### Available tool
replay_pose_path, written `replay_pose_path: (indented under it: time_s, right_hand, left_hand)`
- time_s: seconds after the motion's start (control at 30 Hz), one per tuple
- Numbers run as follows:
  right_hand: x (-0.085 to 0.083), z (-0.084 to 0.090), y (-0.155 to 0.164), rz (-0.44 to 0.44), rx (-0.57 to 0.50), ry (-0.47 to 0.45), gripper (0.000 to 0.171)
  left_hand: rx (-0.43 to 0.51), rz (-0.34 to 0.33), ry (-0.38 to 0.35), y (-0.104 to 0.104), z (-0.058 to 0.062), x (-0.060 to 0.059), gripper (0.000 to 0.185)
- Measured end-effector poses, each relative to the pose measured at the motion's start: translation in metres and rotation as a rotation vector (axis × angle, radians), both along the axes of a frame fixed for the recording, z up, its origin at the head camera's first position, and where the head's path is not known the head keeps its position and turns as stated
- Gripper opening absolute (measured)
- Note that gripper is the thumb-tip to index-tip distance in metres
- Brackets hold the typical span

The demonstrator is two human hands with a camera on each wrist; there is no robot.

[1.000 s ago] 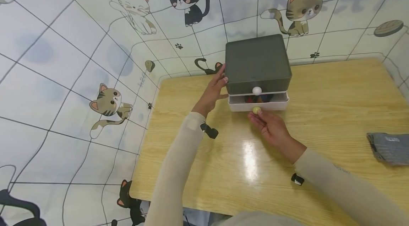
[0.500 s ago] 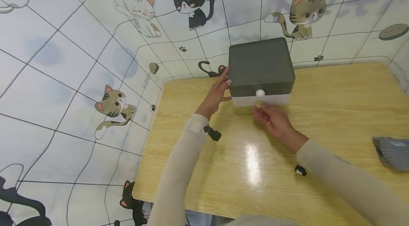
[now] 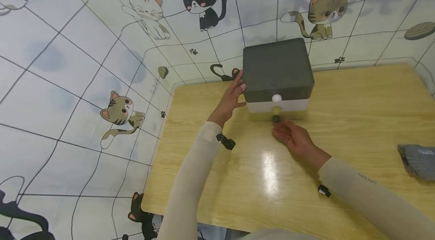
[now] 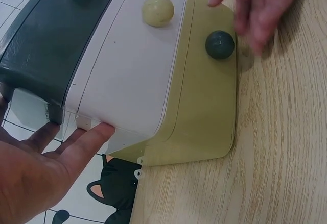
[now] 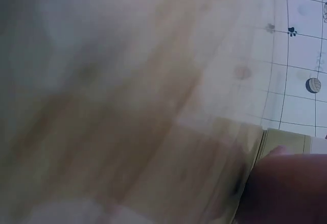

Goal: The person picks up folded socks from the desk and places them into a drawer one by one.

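A small drawer unit [image 3: 276,64] stands at the back of the wooden table [image 3: 357,111]. It has a dark grey top drawer with a white knob [image 3: 276,98], a white middle drawer [image 4: 127,71] with a pale yellow knob [image 4: 158,10], and an olive bottom drawer [image 4: 204,96] with a dark knob [image 4: 219,44]. All three fronts sit flush. My left hand [image 3: 234,93] rests with straight fingers against the unit's left side. Relaxed and holding nothing, my right hand [image 3: 292,138] hovers just in front of the dark knob. The right wrist view is blurred.
A folded grey cloth [image 3: 418,160] lies at the table's right edge. The cat-patterned wall [image 3: 102,43] closes in the back and left sides. The unit sits close to the back wall.
A second ago the white middle drawer stood open with my right fingers on its knob. It is now pushed in, and my right hand has drawn back and dropped towards the bottom knob.
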State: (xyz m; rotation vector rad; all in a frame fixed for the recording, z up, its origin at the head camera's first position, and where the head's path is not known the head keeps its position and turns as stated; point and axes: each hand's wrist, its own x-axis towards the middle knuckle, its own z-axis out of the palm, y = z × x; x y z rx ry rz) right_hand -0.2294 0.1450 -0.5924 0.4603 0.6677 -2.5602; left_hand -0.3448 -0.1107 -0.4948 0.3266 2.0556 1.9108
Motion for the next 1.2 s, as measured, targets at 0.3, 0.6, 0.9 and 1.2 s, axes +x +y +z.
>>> replay_pose_path:
  time_s: [0.3,0.6,0.9,1.2]
  right_hand:
    - [-0.002,-0.011,-0.006,-0.065,-0.16,-0.104,0.017]
    - [-0.022,-0.011,-0.01,-0.171,-0.193,-0.139,0.011]
    - [-0.051,0.003,-0.03,-0.173,-0.17,-0.164,0.016]
    - [-0.033,-0.012,-0.021,-0.183,-0.147,-0.168,0.014]
  left_hand:
    - [0.008,-0.011,-0.017,0.008,-0.012,0.007,0.059]
    - [0.029,-0.012,-0.013,0.01,-0.001,0.001,0.06]
    - [0.041,0.045,0.033,-0.006,0.025,-0.01,0.055]
    - [0.041,0.028,-0.026,0.003,0.003,-0.002,0.055]
